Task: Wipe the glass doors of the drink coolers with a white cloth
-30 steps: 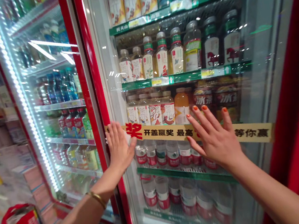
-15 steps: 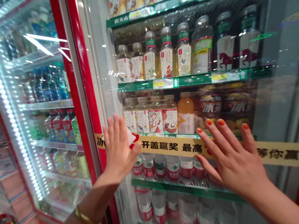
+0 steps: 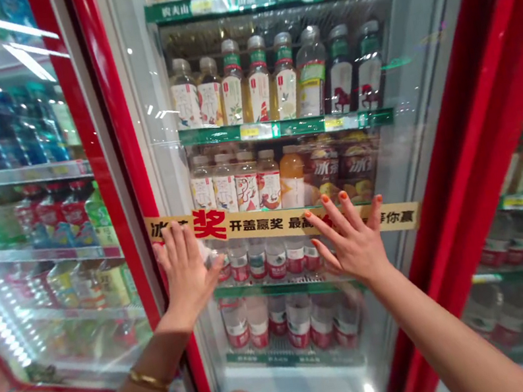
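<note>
1. The left hand and the right hand are both raised at the glass door of a drinks cooler, in front of the person and at about the middle of its height.
2. The left hand is near the red door frame, and its fingers stand quite narrow. The right hand is more to the right, and its fingers are spread wide. Neither hand holds anything.
3. The left hand seems to lie on the glass. For the right hand, I cannot tell if it touches. For steady contact, an open hand lying flat is the better way, with the fingers kept away from the printed parts.
4. Both hands are at the yellow sticker strip, which runs across the door. There is one strip.
5. Behind the glass I count eight bottles of tea and juice in the front row of the upper full shelf.
6. Below are four pale drink bottles, one orange drink bottle and two dark ice tea packs.
7. There are about six water bottles on the lowest shelf.
8. One gold bangle is on the left wrist.
</note>
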`<state>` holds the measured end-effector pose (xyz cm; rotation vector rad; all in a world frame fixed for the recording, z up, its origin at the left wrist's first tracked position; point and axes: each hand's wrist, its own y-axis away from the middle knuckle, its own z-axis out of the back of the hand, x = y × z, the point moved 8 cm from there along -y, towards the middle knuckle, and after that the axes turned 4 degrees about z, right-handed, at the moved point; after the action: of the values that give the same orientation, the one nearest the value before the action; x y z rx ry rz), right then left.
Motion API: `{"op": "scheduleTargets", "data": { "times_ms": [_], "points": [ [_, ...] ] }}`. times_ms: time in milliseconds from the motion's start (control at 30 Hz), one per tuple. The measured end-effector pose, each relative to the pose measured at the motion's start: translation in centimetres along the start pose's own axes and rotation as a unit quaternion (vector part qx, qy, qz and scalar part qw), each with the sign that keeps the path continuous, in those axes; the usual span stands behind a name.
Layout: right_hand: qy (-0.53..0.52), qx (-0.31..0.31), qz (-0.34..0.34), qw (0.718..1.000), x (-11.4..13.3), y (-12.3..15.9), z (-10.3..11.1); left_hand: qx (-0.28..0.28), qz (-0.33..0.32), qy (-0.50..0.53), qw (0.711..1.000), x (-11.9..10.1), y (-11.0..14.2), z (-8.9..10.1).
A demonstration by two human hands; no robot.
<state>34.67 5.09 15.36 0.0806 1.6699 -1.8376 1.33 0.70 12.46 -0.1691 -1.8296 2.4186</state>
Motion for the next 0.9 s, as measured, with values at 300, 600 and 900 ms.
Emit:
{"op": "scheduleTargets", "data": {
  "times_ms": [300, 600, 900],
  "points": [
    [-0.016, -0.047, -0.116, 0.992, 2.0, 6.6, -0.4, 0.012, -0.035, -0.025, 0.999, -4.9, 8.1, -2.0],
    [-0.025, -0.060, -0.140, 0.988, 2.7, 8.3, -0.4, 0.014, 0.031, -0.043, 0.999, -4.8, 4.8, -2.8],
    [-0.001, -0.059, -0.134, 0.989, 3.4, 8.8, -0.6, -0.011, 0.059, -0.063, 0.996, -3.1, 6.3, -1.9]
  ]
}}
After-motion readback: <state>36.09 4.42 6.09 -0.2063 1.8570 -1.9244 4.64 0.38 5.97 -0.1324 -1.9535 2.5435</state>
